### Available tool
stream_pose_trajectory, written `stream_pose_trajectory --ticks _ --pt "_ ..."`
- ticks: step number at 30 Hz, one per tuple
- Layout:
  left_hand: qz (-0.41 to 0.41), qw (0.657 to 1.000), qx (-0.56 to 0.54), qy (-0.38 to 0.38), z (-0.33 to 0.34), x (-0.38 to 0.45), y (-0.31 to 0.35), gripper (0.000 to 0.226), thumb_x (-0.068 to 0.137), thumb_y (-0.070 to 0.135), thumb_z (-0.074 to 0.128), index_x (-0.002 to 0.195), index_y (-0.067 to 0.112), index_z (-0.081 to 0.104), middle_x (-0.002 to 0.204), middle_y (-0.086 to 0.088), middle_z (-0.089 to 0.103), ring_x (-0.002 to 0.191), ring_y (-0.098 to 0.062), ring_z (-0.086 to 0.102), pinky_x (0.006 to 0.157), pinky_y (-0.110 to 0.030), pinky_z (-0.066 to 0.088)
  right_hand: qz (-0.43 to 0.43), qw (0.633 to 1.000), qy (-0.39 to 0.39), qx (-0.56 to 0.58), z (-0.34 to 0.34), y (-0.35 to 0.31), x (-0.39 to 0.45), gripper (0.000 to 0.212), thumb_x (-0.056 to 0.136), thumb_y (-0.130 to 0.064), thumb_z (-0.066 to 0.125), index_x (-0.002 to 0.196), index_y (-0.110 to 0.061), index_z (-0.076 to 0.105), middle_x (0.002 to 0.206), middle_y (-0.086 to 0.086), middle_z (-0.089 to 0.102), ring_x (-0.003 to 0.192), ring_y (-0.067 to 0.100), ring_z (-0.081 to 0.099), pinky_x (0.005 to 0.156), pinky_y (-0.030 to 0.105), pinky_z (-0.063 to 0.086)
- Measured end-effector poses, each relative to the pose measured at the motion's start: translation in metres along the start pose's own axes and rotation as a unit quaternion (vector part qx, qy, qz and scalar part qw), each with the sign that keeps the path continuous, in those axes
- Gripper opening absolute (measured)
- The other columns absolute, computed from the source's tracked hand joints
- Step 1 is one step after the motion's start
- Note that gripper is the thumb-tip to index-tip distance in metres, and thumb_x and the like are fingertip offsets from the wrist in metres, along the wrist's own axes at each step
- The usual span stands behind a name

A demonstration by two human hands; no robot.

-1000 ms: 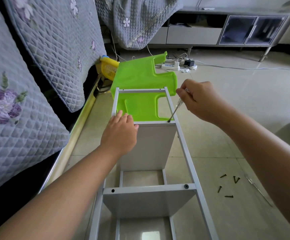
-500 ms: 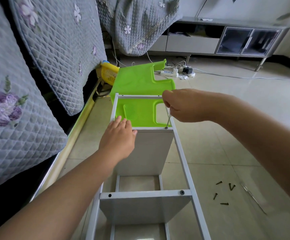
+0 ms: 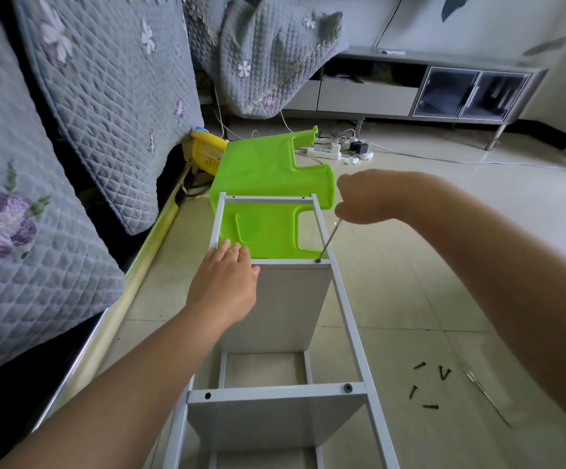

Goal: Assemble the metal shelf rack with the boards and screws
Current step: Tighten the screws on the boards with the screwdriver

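The metal rack frame (image 3: 344, 299) lies on its side on the tiled floor (image 3: 444, 265), its near end cut off by the picture's lower edge. A white board (image 3: 285, 306) stands in it; the left hand (image 3: 225, 282) rests flat on the board's top edge, fingers straight. The right hand (image 3: 369, 198), blurred, closes round the hidden handle of a screwdriver (image 3: 329, 240), whose tip sits on a screw (image 3: 317, 261) at the frame's right rail. Loose screws (image 3: 428, 384) lie well to the right.
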State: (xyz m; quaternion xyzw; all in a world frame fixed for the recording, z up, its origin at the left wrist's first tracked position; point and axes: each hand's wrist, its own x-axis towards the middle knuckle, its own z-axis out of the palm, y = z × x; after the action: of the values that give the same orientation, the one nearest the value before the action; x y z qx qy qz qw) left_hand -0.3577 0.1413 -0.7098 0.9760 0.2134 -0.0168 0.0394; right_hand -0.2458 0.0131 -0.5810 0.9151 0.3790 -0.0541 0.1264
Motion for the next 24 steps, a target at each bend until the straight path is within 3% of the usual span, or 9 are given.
stream_pose_trajectory --ticks 3,7,11,13,18,20,22,24 --pt "-0.001 1.000 -0.004 0.007 -0.001 0.000 -0.001 0.050 0.102 0.028 0.016 0.146 0.004 0.013 0.155 -0.009 0.012 0.145 -0.022 0.003 0.117 -0.032 0.004 -0.038 0.999 -0.003 -0.006 0.002 0.007 -0.007 0.021 0.092 -0.005 0.036 0.110 -0.002 0.046 0.115 0.017 0.053 0.087 0.025 0.041 0.071 0.028 0.031" --pt "0.001 1.000 -0.009 0.013 -0.001 -0.001 0.000 0.050 0.102 0.027 0.017 0.146 0.005 0.014 0.155 -0.008 0.014 0.144 -0.021 0.004 0.117 -0.031 0.004 -0.058 0.998 -0.008 -0.016 0.002 0.007 -0.007 0.027 0.088 -0.005 0.040 0.109 0.002 0.053 0.109 0.016 0.057 0.100 0.031 0.052 0.079 0.034 0.041" --pt "0.000 1.000 -0.004 0.013 0.001 0.002 -0.001 0.050 0.102 0.028 0.017 0.146 0.005 0.014 0.155 -0.007 0.013 0.145 -0.021 0.003 0.117 -0.031 0.003 -0.089 0.996 -0.011 -0.015 0.002 0.004 -0.006 0.005 0.092 -0.009 0.038 0.097 -0.008 0.039 0.081 0.002 0.043 0.078 0.022 0.040 0.064 0.028 0.032" --pt "-0.001 1.000 -0.001 0.016 0.001 0.003 -0.001 0.050 0.101 0.028 0.017 0.146 0.005 0.014 0.155 -0.007 0.014 0.145 -0.021 0.004 0.117 -0.031 0.003 -0.109 0.994 0.001 -0.009 0.003 0.001 -0.004 0.005 0.092 -0.007 0.037 0.095 -0.011 0.035 0.074 -0.001 0.037 0.076 0.022 0.039 0.063 0.028 0.031" --pt "0.001 1.000 0.003 0.022 0.002 0.008 -0.001 0.050 0.101 0.028 0.018 0.145 0.005 0.016 0.154 -0.007 0.017 0.144 -0.020 0.006 0.116 -0.031 0.004 -0.117 0.991 0.059 -0.005 0.005 -0.003 0.004 0.021 0.094 -0.016 0.045 0.103 -0.002 0.056 0.099 0.014 0.058 0.096 0.029 0.053 0.071 0.030 0.037" --pt "0.001 1.000 -0.001 0.025 0.003 0.009 -0.001 0.049 0.101 0.027 0.019 0.144 0.005 0.020 0.153 -0.007 0.022 0.144 -0.020 0.009 0.116 -0.030 0.006 -0.107 0.991 0.085 -0.011 0.004 -0.005 0.010 0.025 0.092 -0.021 0.048 0.098 0.000 0.060 0.096 0.015 0.061 0.095 0.030 0.055 0.068 0.029 0.039" --pt "0.003 1.000 -0.002 0.030 0.003 0.011 -0.002 0.047 0.101 0.027 0.020 0.142 0.004 0.025 0.150 -0.008 0.028 0.143 -0.021 0.013 0.115 -0.030 0.008 -0.080 0.993 0.089 -0.016 0.004 -0.007 0.019 0.026 0.090 -0.021 0.051 0.085 0.002 0.060 0.077 0.012 0.055 0.085 0.029 0.053 0.059 0.026 0.038" --pt "0.003 1.000 -0.004 0.030 0.003 0.012 -0.002 0.047 0.101 0.027 0.021 0.141 0.004 0.028 0.149 -0.008 0.030 0.142 -0.021 0.015 0.115 -0.030 0.009 -0.040 0.997 0.073 -0.001 0.001 -0.009 0.024 0.031 0.088 -0.015 0.049 0.061 0.000 0.046 0.062 0.008 0.040 0.077 0.029 0.045 0.048 0.022 0.028"
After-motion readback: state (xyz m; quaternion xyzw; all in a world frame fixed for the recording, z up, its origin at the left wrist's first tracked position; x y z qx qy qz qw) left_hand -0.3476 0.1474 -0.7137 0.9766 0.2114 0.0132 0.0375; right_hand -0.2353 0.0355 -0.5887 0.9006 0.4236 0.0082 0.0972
